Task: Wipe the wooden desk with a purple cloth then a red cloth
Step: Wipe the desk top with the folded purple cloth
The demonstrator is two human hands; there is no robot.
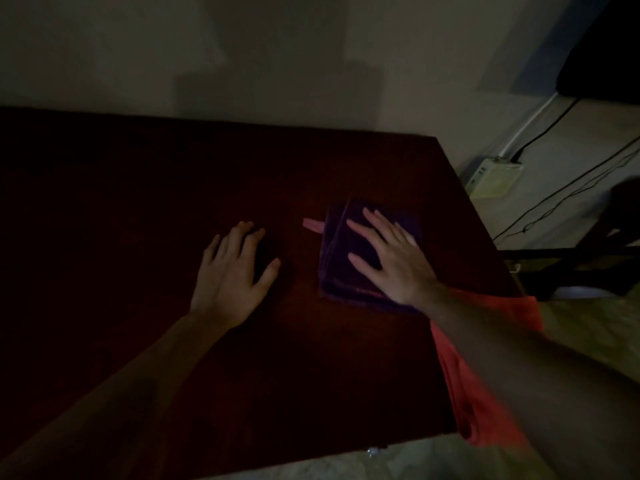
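Note:
The scene is dim. A folded purple cloth [341, 258] lies on the dark wooden desk [138, 202], right of centre. My right hand [388, 258] presses flat on the cloth with fingers spread. My left hand [232, 275] rests flat on the bare desk, a little left of the cloth and apart from it. A red cloth [485, 393] hangs over the desk's right edge, partly under my right forearm. A small pink tag [313, 225] sticks out at the purple cloth's far left corner.
The desk's far edge meets a pale wall. Right of the desk, a white power adapter [493, 178] and black cables [554, 199] lie on the floor. A dark piece of furniture [602, 251] stands at the right.

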